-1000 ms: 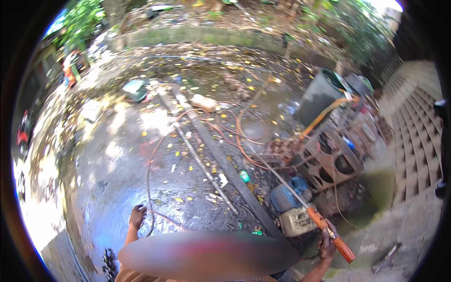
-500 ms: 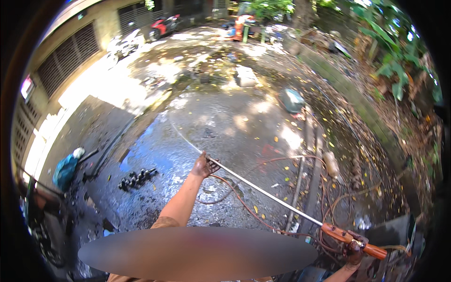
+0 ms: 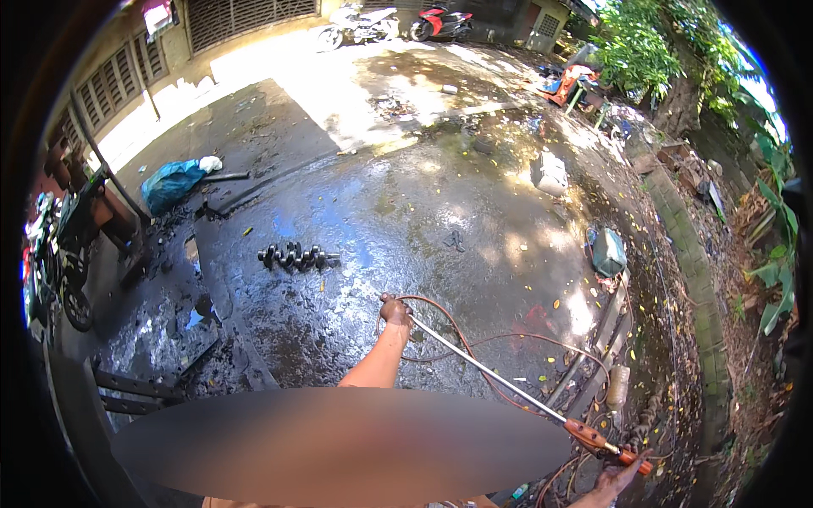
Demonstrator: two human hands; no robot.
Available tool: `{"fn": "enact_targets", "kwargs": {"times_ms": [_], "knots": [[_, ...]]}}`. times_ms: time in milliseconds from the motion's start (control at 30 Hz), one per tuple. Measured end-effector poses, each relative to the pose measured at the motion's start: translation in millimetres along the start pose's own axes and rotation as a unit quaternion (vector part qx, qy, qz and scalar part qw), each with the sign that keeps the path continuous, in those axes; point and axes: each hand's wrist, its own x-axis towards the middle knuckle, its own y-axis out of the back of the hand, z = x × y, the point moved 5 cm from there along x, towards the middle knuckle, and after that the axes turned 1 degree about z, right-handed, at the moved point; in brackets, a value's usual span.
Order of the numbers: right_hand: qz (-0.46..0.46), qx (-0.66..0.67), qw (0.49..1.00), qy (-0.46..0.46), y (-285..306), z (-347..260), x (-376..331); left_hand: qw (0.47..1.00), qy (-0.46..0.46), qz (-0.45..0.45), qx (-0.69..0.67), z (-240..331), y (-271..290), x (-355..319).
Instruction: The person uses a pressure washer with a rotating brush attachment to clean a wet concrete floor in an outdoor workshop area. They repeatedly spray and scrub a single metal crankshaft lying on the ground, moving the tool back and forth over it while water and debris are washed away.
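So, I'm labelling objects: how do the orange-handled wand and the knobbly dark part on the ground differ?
The wand is long and slim; the dark part is short and knobbly. The wand has a silvery tube and orange handle; the dark part is nearly black. The wand has the right hand at its handle; the dark part lies untouched on wet ground. Both look at least partly metal.

A metal wand [image 3: 483, 366] is held slantwise — its orange handle [image 3: 584, 433] grasped by the right hand [image 3: 610, 484], its far end met by the left hand [image 3: 395, 310]. Beside it, a reddish hose [image 3: 458, 328] is looped. Farther off, wet pavement [image 3: 406, 212] is occupied by a dark crankshaft [image 3: 296, 256].
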Motion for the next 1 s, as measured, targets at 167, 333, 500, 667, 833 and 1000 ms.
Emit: {"fn": "enact_targets", "kwargs": {"times_ms": [167,333,500,667,833,1000], "knots": [[-0.174,-0.03,0.983,0.055,-25.5,-14.6,13.5,0.999,-0.016,0.016,-0.043,10.0,18.8,4.3],[-0.198,-0.053,0.971,0.124,-12.5,-15.7,77.1,0.995,-0.041,-0.03,-0.081,1.2,18.5,-9.0],[-0.22,-0.068,0.965,0.128,-35.2,-17.0,98.5,0.996,-0.048,0.002,-0.072,-8.5,22.4,-22.4],[-0.422,-0.188,0.881,0.098,-62.4,-11.5,82.9,0.995,-0.026,-0.024,-0.096,-8.6,25.2,-29.5],[-0.404,-0.276,0.863,0.123,-70.7,-7.8,101.7,0.989,-0.022,-0.107,-0.094,-1.4,15.7,-9.0],[-0.346,-0.227,0.9,0.137,-67.8,-33.4,111.4,0.98,-0.01,-0.099,0.172,43.1,22.7,25.8]]}}
